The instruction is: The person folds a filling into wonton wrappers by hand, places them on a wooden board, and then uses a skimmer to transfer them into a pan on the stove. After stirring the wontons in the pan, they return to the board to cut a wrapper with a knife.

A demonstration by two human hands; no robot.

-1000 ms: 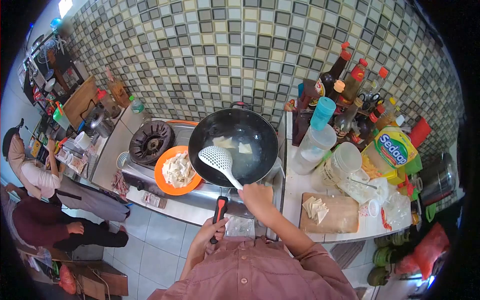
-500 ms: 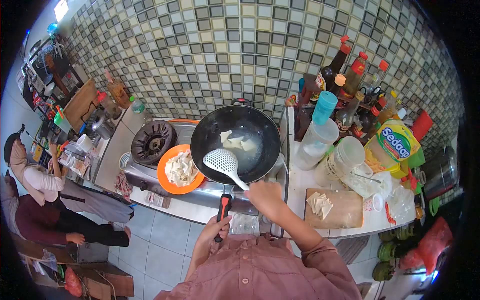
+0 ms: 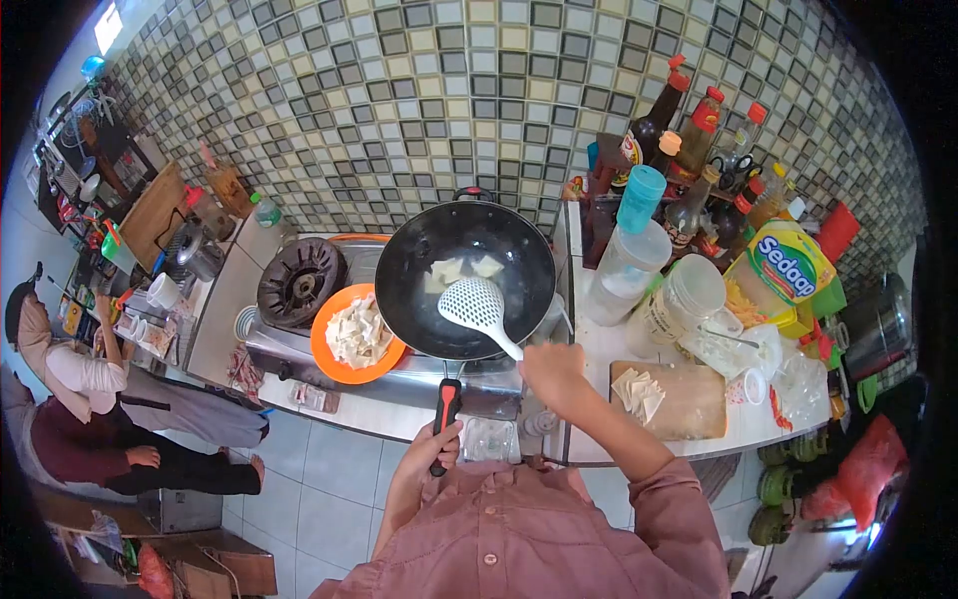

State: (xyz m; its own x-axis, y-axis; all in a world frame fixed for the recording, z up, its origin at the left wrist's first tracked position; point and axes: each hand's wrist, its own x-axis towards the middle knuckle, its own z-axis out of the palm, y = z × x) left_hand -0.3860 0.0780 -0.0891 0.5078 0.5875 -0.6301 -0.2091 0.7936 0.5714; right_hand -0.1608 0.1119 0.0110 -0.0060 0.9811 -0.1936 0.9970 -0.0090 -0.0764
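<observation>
My left hand (image 3: 435,446) is closed round the black and red handle of a dark wok (image 3: 419,319). Gripped in my right hand (image 3: 552,373) is a white slotted ladle (image 3: 473,303), its perforated bowl low inside the wok. Pale flat pieces (image 3: 448,270) lie in liquid beyond the ladle. Left of the wok, an orange plate (image 3: 398,352) holds a heap of similar pale pieces. A wooden cutting board (image 3: 694,404) with several thin pale wrappers (image 3: 639,393) lies on the counter to the right.
An uncovered black burner (image 3: 301,283) is left of the wok. Plastic jars (image 3: 628,272), sauce bottles (image 3: 654,125) and a yellow Sedaap bag (image 3: 782,262) crowd the right counter. Two people (image 3: 85,374) are at the far left. A tiled wall (image 3: 479,100) stands behind.
The ladle and my right hand have shifted to the right within the wok. The pale pieces in the liquid have moved. My left hand still grips the handle.
</observation>
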